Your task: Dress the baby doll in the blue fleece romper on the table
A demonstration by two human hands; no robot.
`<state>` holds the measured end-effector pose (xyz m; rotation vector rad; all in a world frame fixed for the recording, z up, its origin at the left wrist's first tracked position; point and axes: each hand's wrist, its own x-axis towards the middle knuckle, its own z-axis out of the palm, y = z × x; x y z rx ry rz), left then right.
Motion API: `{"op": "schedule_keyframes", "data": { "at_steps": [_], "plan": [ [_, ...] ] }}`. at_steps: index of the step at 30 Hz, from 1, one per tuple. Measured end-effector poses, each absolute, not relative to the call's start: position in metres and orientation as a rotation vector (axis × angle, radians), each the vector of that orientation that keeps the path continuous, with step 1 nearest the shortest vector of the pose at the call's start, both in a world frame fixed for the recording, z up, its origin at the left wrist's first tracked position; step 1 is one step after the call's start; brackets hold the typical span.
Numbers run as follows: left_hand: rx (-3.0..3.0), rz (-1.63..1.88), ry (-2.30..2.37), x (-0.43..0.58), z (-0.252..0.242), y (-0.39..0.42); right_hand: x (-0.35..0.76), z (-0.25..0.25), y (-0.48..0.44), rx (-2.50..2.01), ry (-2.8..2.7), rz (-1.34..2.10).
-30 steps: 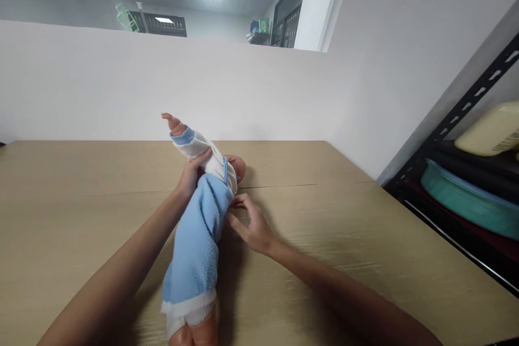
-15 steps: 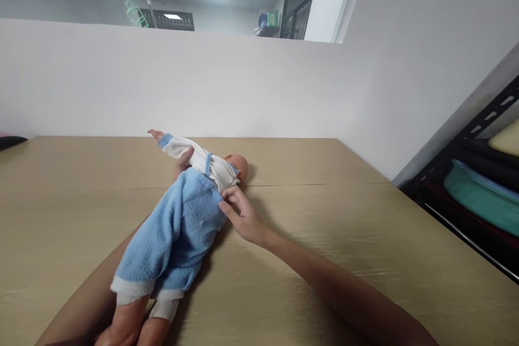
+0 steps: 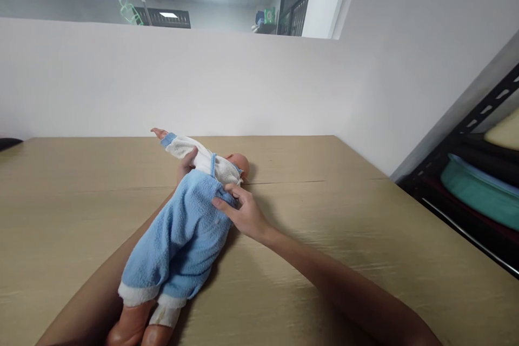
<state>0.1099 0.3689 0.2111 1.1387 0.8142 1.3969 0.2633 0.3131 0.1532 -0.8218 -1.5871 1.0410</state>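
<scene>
A baby doll (image 3: 184, 227) in a blue fleece romper with white sleeves lies face down on the wooden table (image 3: 324, 238), head toward the wall, one arm stretched out to the left. My left hand (image 3: 185, 165) grips the doll under that raised arm, mostly hidden behind the body. My right hand (image 3: 239, 211) pinches the blue fabric at the doll's shoulder, thumb and fingers closed on the cloth. The doll's bare legs stick out at the bottom edge.
A white partition wall (image 3: 203, 86) runs along the table's far edge. At the right stands a black metal shelf rack (image 3: 454, 146) holding a teal basin (image 3: 478, 192) and a cream container (image 3: 505, 132). A dark object (image 3: 8, 143) sits at the far left.
The doll was rolled from its side onto its front and laid flat. Its raised arm came down. My right hand went from open beside it to pinching the romper at the shoulder.
</scene>
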Motion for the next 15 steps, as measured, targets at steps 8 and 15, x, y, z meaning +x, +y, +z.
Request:
{"op": "schedule_keyframes", "data": {
  "at_steps": [8, 15],
  "plan": [
    [1.092, 1.460, 0.857, 0.112, 0.196, 0.362, 0.271, 0.178, 0.307, -0.632, -1.688, 0.742],
    [1.091, 1.458, 0.921, 0.110, 0.193, 0.385, 0.263, 0.163, 0.315, -0.707, -1.510, 1.216]
  ]
}}
